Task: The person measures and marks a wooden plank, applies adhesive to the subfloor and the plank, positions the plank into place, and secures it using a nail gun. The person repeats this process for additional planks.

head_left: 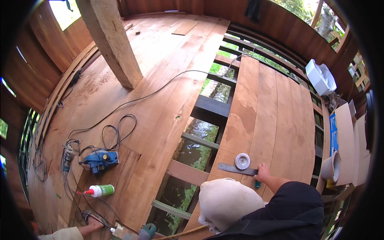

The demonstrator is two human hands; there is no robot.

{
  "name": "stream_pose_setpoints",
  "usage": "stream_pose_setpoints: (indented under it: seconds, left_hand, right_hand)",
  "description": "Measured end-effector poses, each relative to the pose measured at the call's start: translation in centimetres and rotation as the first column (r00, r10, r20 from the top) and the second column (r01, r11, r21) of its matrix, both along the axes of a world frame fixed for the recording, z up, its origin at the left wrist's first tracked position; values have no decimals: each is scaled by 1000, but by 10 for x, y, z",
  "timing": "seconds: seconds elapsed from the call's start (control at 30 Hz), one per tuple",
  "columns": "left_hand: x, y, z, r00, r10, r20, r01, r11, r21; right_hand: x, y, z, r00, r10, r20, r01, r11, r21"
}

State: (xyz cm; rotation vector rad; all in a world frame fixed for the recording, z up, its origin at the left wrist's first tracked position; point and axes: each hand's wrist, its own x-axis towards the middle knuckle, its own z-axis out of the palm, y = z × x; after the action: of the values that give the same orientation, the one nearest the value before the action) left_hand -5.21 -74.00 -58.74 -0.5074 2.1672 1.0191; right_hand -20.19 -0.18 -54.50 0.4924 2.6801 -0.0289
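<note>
the co-worker's right hand [263, 173] is half closed, its fingers bent down on the right end of the steel ruler [233, 169]; i cannot tell whether they grip it or only press. the wearer's own hands cannot be made out, so i cannot tell how open they are. clock directions run from the co-worker's hand: the ruler stretches toward nine o'clock, flat on the boards [264, 132], and the round white disc [242, 161] sits at ten, overlapping the ruler's upper edge. a green thing [257, 184] lies partly hidden just below the hand, at six to seven. the dark sleeve [294, 200] comes in from four o'clock, and the white cap [232, 202] is at seven to eight. at ten o'clock, past the edge of the boards, dark joists [211, 108] cross a gap above water and greenery. farther off at nine, on the planked floor [160, 128], are a blue planer [101, 160], a second power tool [69, 157] and a white-and-green bottle [101, 190] on its side with a red nozzle. a looped black cable [160, 89] runs across this floor and over the gap. a wooden post [112, 44] stands at ten. a white tub [321, 78] is at one, cardboard [345, 130] between two and three, and a tilted bucket [331, 167] at three.
</note>
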Motion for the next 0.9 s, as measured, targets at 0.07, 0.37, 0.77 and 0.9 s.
stream_pose_setpoints:
  seconds: [0.07, 0.37, 0.77, 0.9]
  left_hand:
    - [-1, 1, 17, 998, -60, -4, 59, 996, -62]
    - [39, 9, 6, 769, -622, 147, 591, 605, -534]
    - [53, 9, 0, 970, 12, 241, 94, 900, -425]
    - [142, -47, -25, 941, -20, 338, 186, 865, -466]
  right_hand:
    - [-4, 14, 7, 987, -19, 162, 41, 990, -132]
    - [-39, 21, 80, 716, 433, 548, -15, 794, -607]
    - [-241, -230, 239, 804, 547, 234, 168, 169, -971]
    - [-228, -398, 236, 389, 921, -25, 79, -60, -995]
